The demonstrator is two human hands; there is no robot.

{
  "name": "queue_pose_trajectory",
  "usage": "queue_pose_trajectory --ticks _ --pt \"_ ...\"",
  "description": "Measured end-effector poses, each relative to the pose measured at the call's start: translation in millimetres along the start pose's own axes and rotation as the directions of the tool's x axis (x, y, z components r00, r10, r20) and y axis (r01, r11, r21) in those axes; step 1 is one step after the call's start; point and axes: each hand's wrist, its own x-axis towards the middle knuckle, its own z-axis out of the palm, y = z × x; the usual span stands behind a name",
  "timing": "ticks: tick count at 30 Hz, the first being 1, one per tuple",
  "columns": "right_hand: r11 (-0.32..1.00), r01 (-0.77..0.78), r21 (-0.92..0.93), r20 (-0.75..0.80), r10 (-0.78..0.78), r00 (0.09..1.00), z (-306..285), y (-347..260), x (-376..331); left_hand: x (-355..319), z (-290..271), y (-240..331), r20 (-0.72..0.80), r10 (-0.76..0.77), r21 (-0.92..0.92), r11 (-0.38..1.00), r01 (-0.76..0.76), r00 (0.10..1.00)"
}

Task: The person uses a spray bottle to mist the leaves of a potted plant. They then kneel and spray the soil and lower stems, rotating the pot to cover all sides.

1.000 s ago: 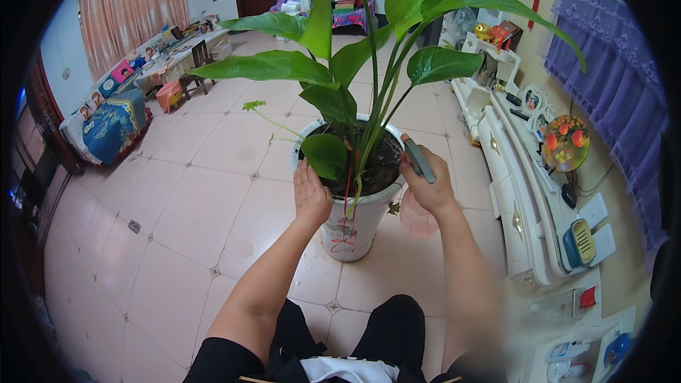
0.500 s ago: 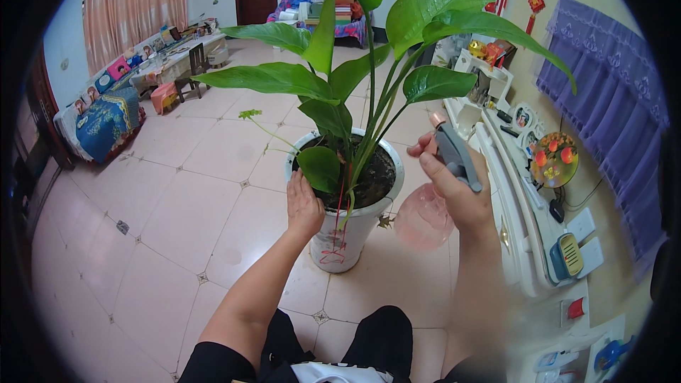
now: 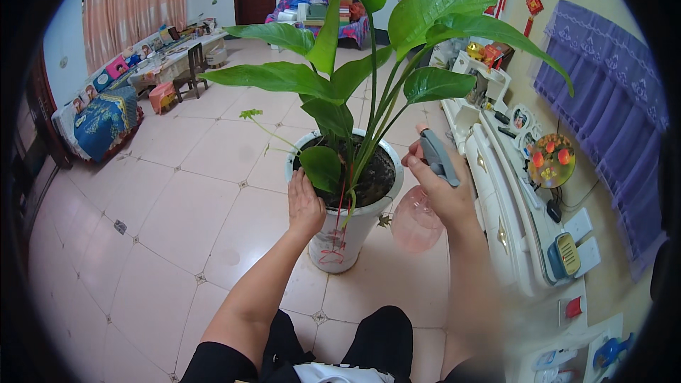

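Pot of white plastic, round and tall [image 3: 339, 245], on the beige tiled floor [image 3: 177, 206] at the middle of the scene, with a plant of broad green leaves [image 3: 333, 78] in dark soil. Left hand [image 3: 305, 206] laid on the near left rim of it, fingers curled narrow over the edge, probably to keep the pot from tipping under the tall leaves. Right hand [image 3: 445, 195] just right of the pot, closed around a pink see-through spray bottle with grey trigger head [image 3: 416, 221]; nozzle turned left toward the stems, so kept upright and near the plant. Compared with half a second ago: bottle a little lower and nearer to the rim, left hand at the same place.
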Motion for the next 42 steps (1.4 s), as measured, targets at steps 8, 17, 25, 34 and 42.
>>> queue_pose_trajectory --ticks 8,17,25,34,42 --pt "0.999 -0.010 -0.039 0.060 0.012 0.998 7 69 -11 2 2 4 0.015 -0.027 0.000 1.000 0.027 1.000" --pt "0.976 -0.051 -0.214 -0.064 0.038 0.997 9 59 -2 3 -2 7 -0.002 -0.033 -0.045 0.998 0.033 0.999" --pt "0.972 -0.053 -0.230 -0.013 0.051 0.999 25 67 -12 3 -6 10 -0.036 -0.033 -0.094 0.995 0.029 0.999" --pt "0.940 -0.183 -0.286 0.066 0.210 0.975 37 42 0 4 -15 11 0.158 -0.084 -0.094 0.991 0.099 0.984" --pt "0.907 -0.307 -0.287 0.040 0.331 0.943 51 18 12 9 -89 27 0.307 -0.184 -0.230 0.938 0.261 0.934"
